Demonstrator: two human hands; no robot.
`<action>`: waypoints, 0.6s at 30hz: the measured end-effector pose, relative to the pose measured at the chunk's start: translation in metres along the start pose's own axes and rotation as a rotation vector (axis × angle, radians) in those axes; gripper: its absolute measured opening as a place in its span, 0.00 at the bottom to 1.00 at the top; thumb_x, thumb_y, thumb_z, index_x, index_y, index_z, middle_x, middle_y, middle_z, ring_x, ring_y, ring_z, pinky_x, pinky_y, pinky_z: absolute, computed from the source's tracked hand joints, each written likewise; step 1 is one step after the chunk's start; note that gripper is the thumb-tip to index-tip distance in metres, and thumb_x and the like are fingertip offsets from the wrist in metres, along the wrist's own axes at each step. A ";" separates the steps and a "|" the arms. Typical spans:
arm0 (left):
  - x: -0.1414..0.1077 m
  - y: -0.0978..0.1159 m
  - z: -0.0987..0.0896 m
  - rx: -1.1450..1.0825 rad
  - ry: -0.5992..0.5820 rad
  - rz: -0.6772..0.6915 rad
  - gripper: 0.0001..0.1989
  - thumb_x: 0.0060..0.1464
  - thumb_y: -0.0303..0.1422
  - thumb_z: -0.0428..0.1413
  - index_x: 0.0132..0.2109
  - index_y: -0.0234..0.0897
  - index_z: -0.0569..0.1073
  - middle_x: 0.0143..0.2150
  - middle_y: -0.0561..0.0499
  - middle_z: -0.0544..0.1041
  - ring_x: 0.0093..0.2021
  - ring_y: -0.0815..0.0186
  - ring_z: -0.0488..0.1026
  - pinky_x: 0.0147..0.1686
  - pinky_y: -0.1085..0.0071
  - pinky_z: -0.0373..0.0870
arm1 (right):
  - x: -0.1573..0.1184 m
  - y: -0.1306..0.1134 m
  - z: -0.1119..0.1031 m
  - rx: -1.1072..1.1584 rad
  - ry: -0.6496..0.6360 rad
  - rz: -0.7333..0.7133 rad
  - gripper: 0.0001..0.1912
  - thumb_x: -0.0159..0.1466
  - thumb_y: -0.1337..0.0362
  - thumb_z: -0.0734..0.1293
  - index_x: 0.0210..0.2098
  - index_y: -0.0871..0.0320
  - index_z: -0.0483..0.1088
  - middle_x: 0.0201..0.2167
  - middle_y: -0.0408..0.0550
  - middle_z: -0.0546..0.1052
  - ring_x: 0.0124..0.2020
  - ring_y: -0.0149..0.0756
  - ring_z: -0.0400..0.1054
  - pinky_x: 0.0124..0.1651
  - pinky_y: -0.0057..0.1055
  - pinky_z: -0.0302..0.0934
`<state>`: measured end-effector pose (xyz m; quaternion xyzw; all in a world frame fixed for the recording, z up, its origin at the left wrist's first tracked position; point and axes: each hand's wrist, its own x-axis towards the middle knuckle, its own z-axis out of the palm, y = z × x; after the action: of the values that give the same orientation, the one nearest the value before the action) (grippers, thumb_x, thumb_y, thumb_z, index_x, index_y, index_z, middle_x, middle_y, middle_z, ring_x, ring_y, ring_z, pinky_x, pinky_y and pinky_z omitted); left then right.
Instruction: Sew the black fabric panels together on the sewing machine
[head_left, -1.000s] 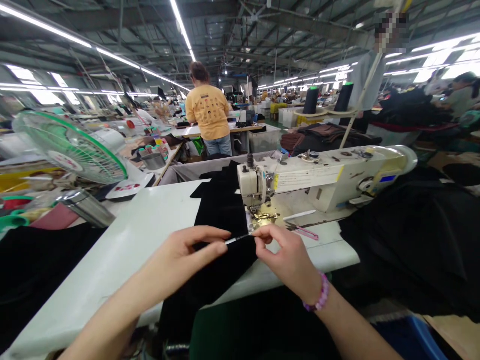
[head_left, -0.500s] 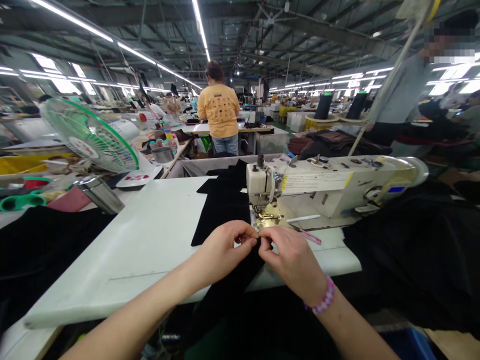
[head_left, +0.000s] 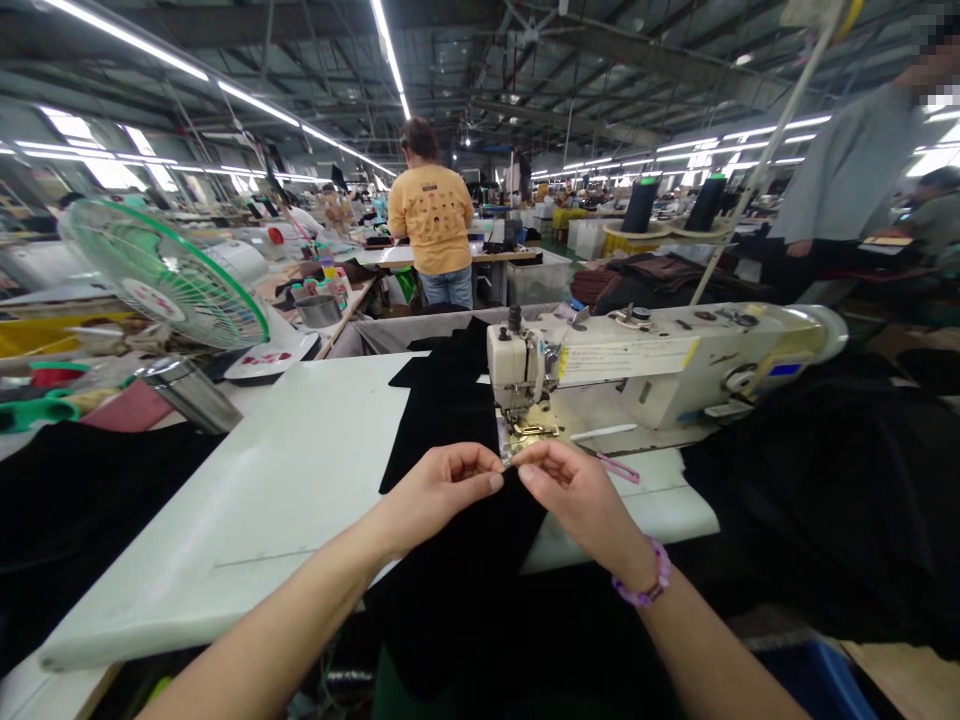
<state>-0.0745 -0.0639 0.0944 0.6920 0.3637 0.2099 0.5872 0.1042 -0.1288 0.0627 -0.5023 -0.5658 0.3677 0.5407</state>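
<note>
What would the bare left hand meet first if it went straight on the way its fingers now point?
Probably the bare right hand, facing the left hand over the black fabric; whether they touch is unclear.

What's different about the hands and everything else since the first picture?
The left hand moved right, so its fingertips are now close to those of the right hand, by the black cloth. A thin white thing seen between the hands earlier is out of sight. The person in grey moved further right. The sewing machine, green-rimmed fan and steel flask stayed put.
</note>
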 end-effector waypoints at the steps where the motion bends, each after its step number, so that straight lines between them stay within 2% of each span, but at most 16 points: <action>1: 0.000 0.000 0.001 0.021 -0.006 0.006 0.11 0.51 0.39 0.60 0.35 0.34 0.74 0.28 0.56 0.70 0.29 0.70 0.62 0.31 0.73 0.58 | -0.001 0.000 0.001 -0.049 0.004 -0.031 0.06 0.61 0.62 0.66 0.35 0.58 0.74 0.30 0.43 0.76 0.31 0.32 0.69 0.35 0.27 0.63; 4: -0.001 0.003 0.006 0.158 0.025 0.118 0.08 0.53 0.36 0.57 0.34 0.35 0.75 0.30 0.53 0.73 0.31 0.68 0.66 0.34 0.72 0.62 | -0.003 0.002 0.004 -0.182 0.045 -0.105 0.03 0.59 0.67 0.65 0.30 0.57 0.71 0.25 0.40 0.72 0.27 0.30 0.65 0.32 0.26 0.60; 7: -0.003 0.003 0.012 0.307 0.126 0.303 0.07 0.53 0.33 0.55 0.30 0.36 0.74 0.31 0.52 0.75 0.34 0.66 0.69 0.37 0.71 0.64 | -0.002 0.009 0.006 -0.086 0.045 -0.027 0.05 0.61 0.65 0.64 0.29 0.57 0.69 0.23 0.39 0.69 0.24 0.29 0.62 0.28 0.25 0.57; 9: -0.004 0.000 0.015 0.278 0.188 0.284 0.07 0.53 0.34 0.56 0.31 0.36 0.74 0.30 0.52 0.75 0.32 0.67 0.69 0.35 0.71 0.64 | -0.001 0.012 0.006 -0.023 0.060 -0.010 0.09 0.65 0.61 0.63 0.31 0.57 0.70 0.25 0.41 0.71 0.27 0.31 0.65 0.30 0.27 0.60; 10: -0.004 -0.002 0.016 0.227 0.221 0.234 0.07 0.53 0.35 0.56 0.32 0.36 0.75 0.29 0.53 0.74 0.30 0.67 0.69 0.32 0.72 0.64 | -0.002 0.012 0.006 -0.042 0.111 -0.053 0.09 0.66 0.60 0.63 0.32 0.57 0.71 0.28 0.43 0.73 0.30 0.33 0.67 0.34 0.28 0.62; 12: -0.003 -0.007 0.016 0.127 0.315 0.147 0.09 0.52 0.38 0.58 0.34 0.36 0.75 0.26 0.54 0.74 0.27 0.69 0.67 0.28 0.74 0.63 | -0.004 0.009 0.007 -0.152 0.278 -0.206 0.09 0.67 0.61 0.63 0.35 0.57 0.72 0.34 0.47 0.75 0.38 0.37 0.69 0.42 0.32 0.64; 14: -0.004 -0.009 0.018 0.096 0.411 0.131 0.11 0.51 0.40 0.59 0.34 0.36 0.76 0.26 0.54 0.74 0.25 0.69 0.67 0.26 0.74 0.62 | -0.009 0.003 0.009 -0.260 0.379 -0.334 0.07 0.67 0.63 0.64 0.36 0.56 0.74 0.37 0.49 0.75 0.40 0.38 0.69 0.45 0.34 0.64; 16: -0.007 -0.007 0.020 0.133 0.464 0.173 0.10 0.52 0.39 0.59 0.33 0.36 0.77 0.27 0.53 0.76 0.26 0.68 0.69 0.26 0.73 0.64 | -0.014 -0.004 0.012 -0.275 0.337 -0.336 0.06 0.66 0.63 0.65 0.38 0.56 0.75 0.37 0.49 0.76 0.40 0.38 0.71 0.45 0.34 0.66; 18: -0.012 -0.002 0.024 0.158 0.447 0.232 0.08 0.53 0.37 0.58 0.35 0.38 0.79 0.31 0.51 0.79 0.30 0.65 0.74 0.31 0.72 0.69 | -0.018 -0.010 0.015 -0.168 0.242 -0.227 0.08 0.65 0.61 0.67 0.41 0.56 0.75 0.40 0.49 0.78 0.41 0.38 0.73 0.44 0.33 0.68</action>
<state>-0.0656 -0.0892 0.0883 0.7093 0.4177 0.3944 0.4085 0.0863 -0.1466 0.0659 -0.5191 -0.5785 0.1928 0.5989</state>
